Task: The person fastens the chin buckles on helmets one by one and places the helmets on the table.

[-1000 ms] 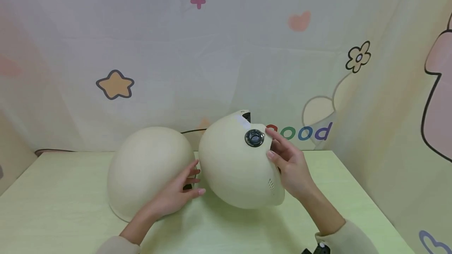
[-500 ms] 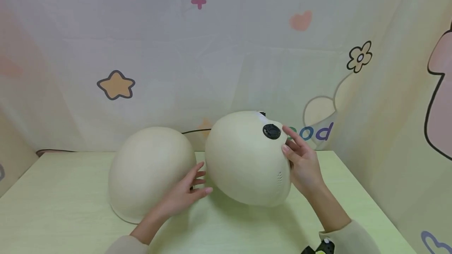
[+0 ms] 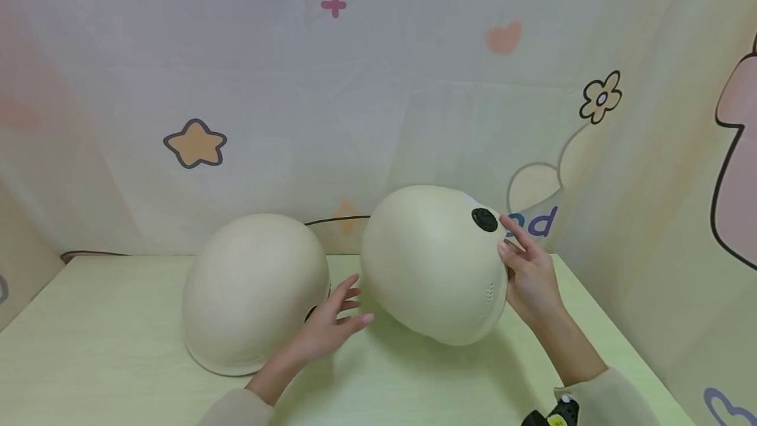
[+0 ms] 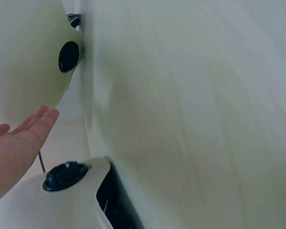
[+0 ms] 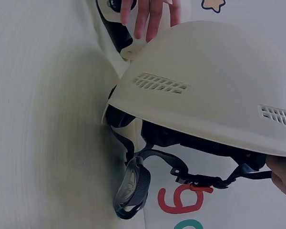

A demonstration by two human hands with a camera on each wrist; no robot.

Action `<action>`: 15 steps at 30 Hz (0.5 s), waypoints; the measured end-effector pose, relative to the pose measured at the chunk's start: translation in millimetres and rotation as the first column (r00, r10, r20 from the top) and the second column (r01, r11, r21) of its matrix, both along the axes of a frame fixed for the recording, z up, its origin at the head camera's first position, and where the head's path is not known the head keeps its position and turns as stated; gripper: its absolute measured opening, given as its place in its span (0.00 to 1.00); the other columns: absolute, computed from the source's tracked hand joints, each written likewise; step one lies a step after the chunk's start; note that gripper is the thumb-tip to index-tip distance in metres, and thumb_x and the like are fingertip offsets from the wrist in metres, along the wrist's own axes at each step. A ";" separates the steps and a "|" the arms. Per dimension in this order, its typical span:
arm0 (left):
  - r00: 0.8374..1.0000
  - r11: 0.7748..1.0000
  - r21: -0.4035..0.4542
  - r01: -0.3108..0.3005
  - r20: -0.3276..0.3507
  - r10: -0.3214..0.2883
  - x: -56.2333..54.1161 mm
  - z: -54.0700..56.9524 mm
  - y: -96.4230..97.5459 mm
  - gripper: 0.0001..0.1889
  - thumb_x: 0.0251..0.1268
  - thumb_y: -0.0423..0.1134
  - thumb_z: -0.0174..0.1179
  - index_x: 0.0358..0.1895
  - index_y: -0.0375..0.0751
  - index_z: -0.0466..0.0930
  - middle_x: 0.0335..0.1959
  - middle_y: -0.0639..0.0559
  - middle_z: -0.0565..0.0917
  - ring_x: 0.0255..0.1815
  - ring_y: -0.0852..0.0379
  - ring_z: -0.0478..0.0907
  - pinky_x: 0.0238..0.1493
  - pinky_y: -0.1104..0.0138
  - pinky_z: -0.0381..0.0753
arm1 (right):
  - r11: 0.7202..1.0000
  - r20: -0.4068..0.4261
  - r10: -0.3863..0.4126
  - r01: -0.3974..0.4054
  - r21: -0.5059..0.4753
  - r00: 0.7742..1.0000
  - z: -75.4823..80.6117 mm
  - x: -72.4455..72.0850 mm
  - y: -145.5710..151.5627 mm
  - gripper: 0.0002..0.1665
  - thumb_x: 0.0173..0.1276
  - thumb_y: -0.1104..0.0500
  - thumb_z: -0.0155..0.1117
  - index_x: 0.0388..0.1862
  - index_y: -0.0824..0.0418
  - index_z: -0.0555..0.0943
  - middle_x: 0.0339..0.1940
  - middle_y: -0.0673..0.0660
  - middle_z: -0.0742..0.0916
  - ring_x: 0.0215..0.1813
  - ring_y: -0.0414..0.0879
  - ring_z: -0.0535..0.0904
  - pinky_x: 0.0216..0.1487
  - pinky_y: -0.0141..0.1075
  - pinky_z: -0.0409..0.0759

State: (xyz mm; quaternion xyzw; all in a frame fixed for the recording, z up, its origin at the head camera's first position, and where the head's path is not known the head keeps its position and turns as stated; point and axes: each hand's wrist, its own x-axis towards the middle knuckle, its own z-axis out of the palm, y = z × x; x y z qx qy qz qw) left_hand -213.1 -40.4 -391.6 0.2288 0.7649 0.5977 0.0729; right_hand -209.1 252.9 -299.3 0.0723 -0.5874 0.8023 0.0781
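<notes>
Two cream helmets are in the head view. My right hand [image 3: 532,275] grips the rim of the right helmet [image 3: 432,261], which is tilted, with its black round side fitting [image 3: 485,219] near my fingers. Its vents, a dangling black chin strap [image 5: 133,186] and a red buckle piece [image 5: 200,188] show in the right wrist view. The other helmet [image 3: 248,294] sits dome up on the table at left. My left hand [image 3: 328,327] is between the two helmets, fingers extended toward the held one, holding nothing. The left wrist view shows black round fittings on both helmets.
A pale green table [image 3: 106,321] bears the left helmet. Behind it hangs a printed cloth [image 3: 266,84] with a star, hearts and letters. A thin dark cable [image 3: 337,219] runs along the back. A black and yellow device [image 3: 556,413] is at my right sleeve.
The held helmet has moved right and turned, so its black fitting and rim face further away. My right hand moved with it. My left hand shifted right, away from the left helmet.
</notes>
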 end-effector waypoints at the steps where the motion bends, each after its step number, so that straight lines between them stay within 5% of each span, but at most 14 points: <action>1: 1.000 1.000 0.002 -0.002 -0.005 0.002 -0.2 -0.4 2.1 0.38 0.62 0.43 0.58 0.70 0.38 0.47 0.64 0.33 0.61 0.63 0.38 0.62 0.58 0.52 0.65 | 1.000 0.000 0.005 -0.005 -0.010 1.000 -0.1 0.1 0.8 0.32 0.69 0.65 0.49 0.71 0.62 0.54 0.55 0.54 0.71 0.51 0.39 0.75 0.51 0.30 0.72; 8: 1.000 1.000 0.009 -0.025 -0.003 0.025 -2.0 -5.4 13.4 0.38 0.63 0.46 0.57 0.71 0.41 0.47 0.64 0.36 0.62 0.63 0.42 0.62 0.59 0.54 0.66 | 0.998 0.027 0.019 -0.017 -0.061 0.999 -1.2 0.0 4.6 0.33 0.70 0.66 0.47 0.72 0.60 0.51 0.71 0.61 0.54 0.53 0.37 0.75 0.54 0.32 0.70; 15: 0.999 0.997 0.064 -0.037 0.018 0.036 -0.6 -4.2 19.1 0.40 0.63 0.46 0.57 0.72 0.45 0.43 0.66 0.37 0.60 0.65 0.43 0.60 0.59 0.53 0.65 | 0.993 0.060 0.048 -0.041 -0.112 0.997 -5.5 -0.7 11.0 0.31 0.71 0.66 0.44 0.71 0.60 0.52 0.74 0.57 0.47 0.53 0.36 0.74 0.55 0.31 0.69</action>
